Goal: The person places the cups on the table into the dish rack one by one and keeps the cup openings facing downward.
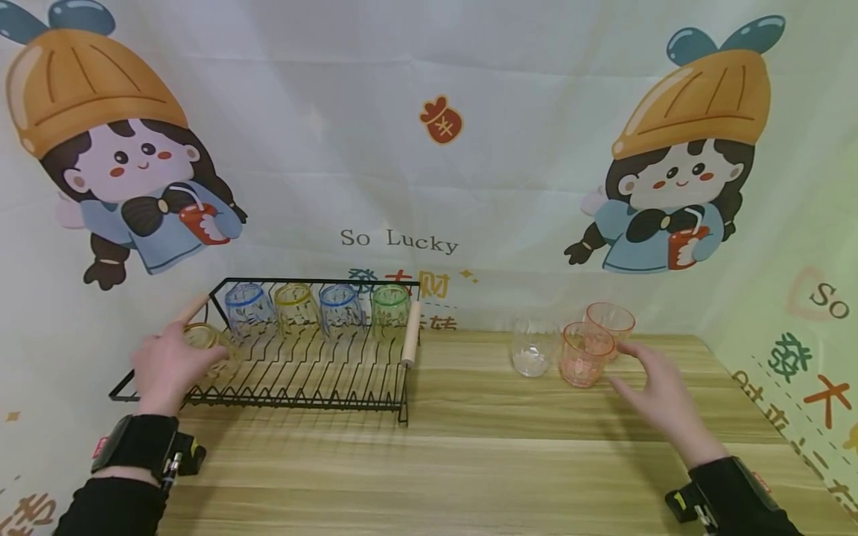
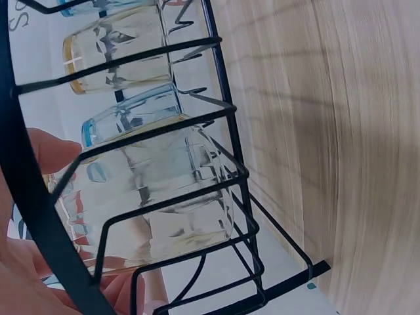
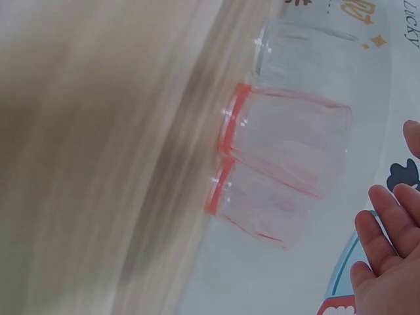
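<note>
Under soft light, the rack (image 1: 295,404) is casting faint shadows; the right wrist view is blurring the table (image 3: 85,131).

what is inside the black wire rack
Along the back, a blue glass, yellow glass, second blue glass and green glass; in front, another yellow glass, gripped by the left hand. The hand covers part of that glass and of the rack.

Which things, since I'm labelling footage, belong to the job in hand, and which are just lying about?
Likely job: yellow glass in left hand; wire rack; four racked glasses; clear glass; red glasses near right hand.
Seemingly just surroundings: printed backdrop; table.
</note>
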Demonstrator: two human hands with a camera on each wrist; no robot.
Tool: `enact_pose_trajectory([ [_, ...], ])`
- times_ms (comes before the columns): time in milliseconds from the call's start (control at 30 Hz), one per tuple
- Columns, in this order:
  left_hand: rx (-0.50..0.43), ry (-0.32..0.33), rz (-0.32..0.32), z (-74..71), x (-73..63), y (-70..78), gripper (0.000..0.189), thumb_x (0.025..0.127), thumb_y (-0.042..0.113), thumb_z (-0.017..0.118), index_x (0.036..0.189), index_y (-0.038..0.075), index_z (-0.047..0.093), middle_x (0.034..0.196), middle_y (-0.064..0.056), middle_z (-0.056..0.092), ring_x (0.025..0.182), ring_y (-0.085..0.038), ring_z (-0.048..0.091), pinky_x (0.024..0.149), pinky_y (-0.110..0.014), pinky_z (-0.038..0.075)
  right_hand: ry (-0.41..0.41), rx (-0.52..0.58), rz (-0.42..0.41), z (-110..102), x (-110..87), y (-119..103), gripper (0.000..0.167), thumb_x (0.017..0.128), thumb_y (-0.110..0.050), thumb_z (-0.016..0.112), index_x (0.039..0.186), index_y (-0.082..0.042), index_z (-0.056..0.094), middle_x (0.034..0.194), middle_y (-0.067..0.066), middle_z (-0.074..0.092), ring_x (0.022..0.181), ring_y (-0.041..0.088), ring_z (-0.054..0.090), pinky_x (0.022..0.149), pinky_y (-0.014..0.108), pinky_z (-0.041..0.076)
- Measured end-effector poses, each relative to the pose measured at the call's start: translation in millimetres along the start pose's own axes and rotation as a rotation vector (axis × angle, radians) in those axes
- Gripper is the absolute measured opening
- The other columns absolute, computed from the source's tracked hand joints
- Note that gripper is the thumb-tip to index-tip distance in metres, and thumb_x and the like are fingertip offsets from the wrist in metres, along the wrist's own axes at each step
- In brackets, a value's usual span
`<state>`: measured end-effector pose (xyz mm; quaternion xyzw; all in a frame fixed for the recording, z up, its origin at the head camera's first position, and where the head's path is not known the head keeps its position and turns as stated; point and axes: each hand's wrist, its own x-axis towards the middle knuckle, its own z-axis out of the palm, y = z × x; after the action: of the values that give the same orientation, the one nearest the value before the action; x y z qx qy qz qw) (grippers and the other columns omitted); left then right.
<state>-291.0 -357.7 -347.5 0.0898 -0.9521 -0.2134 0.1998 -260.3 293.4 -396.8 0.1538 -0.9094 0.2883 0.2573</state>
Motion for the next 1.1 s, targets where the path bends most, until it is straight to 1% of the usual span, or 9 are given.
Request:
enact_pose_trajectory([
  [233,0.002,-0.034,-0.049,-1.3,1.1,-3.6,0.088,0.083,0.032,0.071,0.158,0.024,0.026,0.108,-0.037,0.052,0.083,-0.048,0.042,0.064,-0.051,0.033,0.016,-0.03,0.007,-6.1,9.8,-0.1,0.052,0.085,-0.006,0.076,0.129,0.012,0.054,0.123,0.034,0.058,0.114,0.051,0.051,0.096,0.064,0.039],
  [267,0.007,-0.04,-0.063,-1.7,1.3,-4.2,0.087,0.083,0.033,0.071,0.157,0.018,0.028,0.111,-0.039,0.05,0.086,-0.05,0.042,0.067,-0.055,0.033,0.011,-0.028,0.012,-7.0,10.4,-0.4,0.052,0.085,-0.006,0.075,0.129,0.012,0.054,0.123,0.034,0.058,0.114,0.051,0.05,0.096,0.064,0.039],
  [367,0.019,-0.046,-0.094,-2.0,1.7,-5.4,0.085,0.083,0.035,0.071,0.151,0.0,0.034,0.111,-0.042,0.049,0.093,-0.055,0.042,0.074,-0.062,0.034,0.0,-0.026,0.02,-8.6,11.8,-0.5,0.052,0.086,-0.006,0.074,0.13,0.013,0.053,0.124,0.035,0.057,0.115,0.052,0.049,0.096,0.065,0.038],
  [467,0.023,-0.046,-0.108,-1.1,2.3,-6.6,0.085,0.082,0.036,0.072,0.147,-0.007,0.037,0.111,-0.043,0.048,0.097,-0.055,0.042,0.079,-0.064,0.033,-0.003,-0.023,0.022,-9.0,12.8,-0.2,0.052,0.086,-0.005,0.073,0.13,0.013,0.052,0.125,0.034,0.056,0.116,0.052,0.048,0.096,0.065,0.038],
  [667,0.044,-0.036,-0.103,-1.4,3.4,-7.5,0.081,0.083,0.037,0.071,0.142,-0.008,0.041,0.106,-0.041,0.049,0.092,-0.054,0.043,0.077,-0.063,0.033,0.001,-0.036,0.027,-8.4,15.3,-0.2,0.053,0.086,-0.006,0.074,0.13,0.013,0.052,0.125,0.034,0.056,0.116,0.052,0.048,0.097,0.065,0.038],
  [733,0.04,-0.039,-0.101,-1.9,3.2,-7.1,0.081,0.083,0.037,0.071,0.148,0.0,0.04,0.106,-0.04,0.05,0.09,-0.052,0.043,0.075,-0.062,0.033,0.0,-0.039,0.03,-7.9,16.2,-0.2,0.053,0.086,-0.007,0.075,0.13,0.013,0.052,0.125,0.034,0.056,0.116,0.052,0.048,0.097,0.065,0.038],
  [800,0.046,-0.045,-0.107,-2.8,2.9,-6.9,0.08,0.083,0.037,0.071,0.147,0.0,0.041,0.104,-0.039,0.05,0.089,-0.052,0.043,0.075,-0.062,0.034,-0.002,-0.038,0.033,-7.2,17.0,0.2,0.053,0.086,-0.008,0.075,0.13,0.013,0.052,0.125,0.034,0.056,0.116,0.052,0.048,0.097,0.065,0.037],
  [967,0.071,-0.077,-0.153,-4.5,1.4,-7.9,0.077,0.084,0.039,0.07,0.131,-0.016,0.043,0.102,-0.039,0.048,0.092,-0.052,0.043,0.078,-0.062,0.035,-0.001,-0.043,0.035,-5.9,18.6,-0.2,0.053,0.086,-0.008,0.076,0.129,0.014,0.053,0.124,0.035,0.057,0.116,0.052,0.048,0.097,0.065,0.037],
  [1100,0.071,-0.085,-0.173,-5.2,0.0,-9.4,0.079,0.084,0.04,0.069,0.13,-0.018,0.042,0.1,-0.04,0.05,0.09,-0.053,0.045,0.076,-0.062,0.037,0.006,-0.047,0.024,-5.2,19.7,-0.4,0.053,0.085,-0.007,0.076,0.127,0.014,0.053,0.122,0.035,0.058,0.114,0.052,0.049,0.096,0.065,0.037],
])
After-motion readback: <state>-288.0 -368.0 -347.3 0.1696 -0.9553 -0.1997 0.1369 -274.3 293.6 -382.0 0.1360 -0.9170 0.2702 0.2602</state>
